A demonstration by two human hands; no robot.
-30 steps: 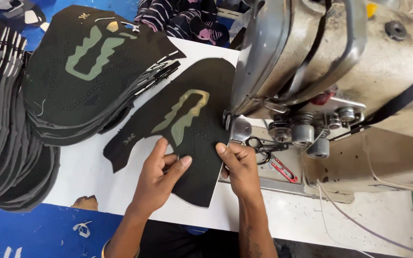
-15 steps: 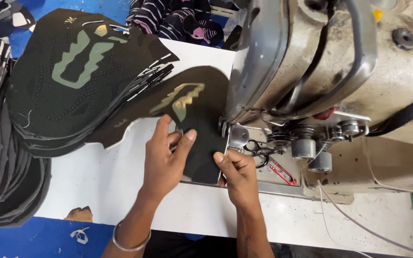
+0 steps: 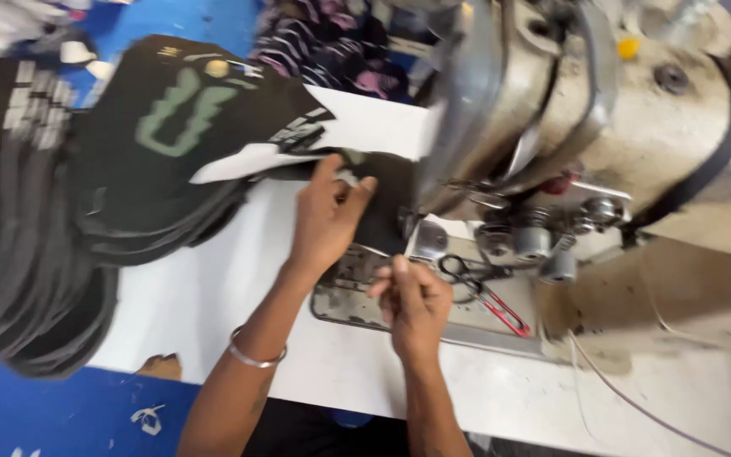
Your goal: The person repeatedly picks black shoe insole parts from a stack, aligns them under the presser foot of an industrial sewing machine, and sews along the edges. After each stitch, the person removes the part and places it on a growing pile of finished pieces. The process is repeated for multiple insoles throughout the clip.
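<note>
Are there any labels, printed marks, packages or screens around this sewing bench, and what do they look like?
No packages, signs or screens show.
Green mark: blocky pale green shape on the top black fabric piece of the stack, left of the sewing machine.
Small tag: round, yellowish, near that piece's upper edge; blurred.
White marks: pale patches on the far-left black stack, too blurred to tell.
Left hand pinches a black fabric piece carrying no visible mark.

We see a white table (image 3: pixel 213 296) over a blue floor (image 3: pixel 52 415) with scraps, a big beige sewing machine (image 3: pixel 636 144) on the right, stacked dark cut pieces (image 3: pixel 35 254) on the left, and striped fabric (image 3: pixel 332 51) behind.
</note>
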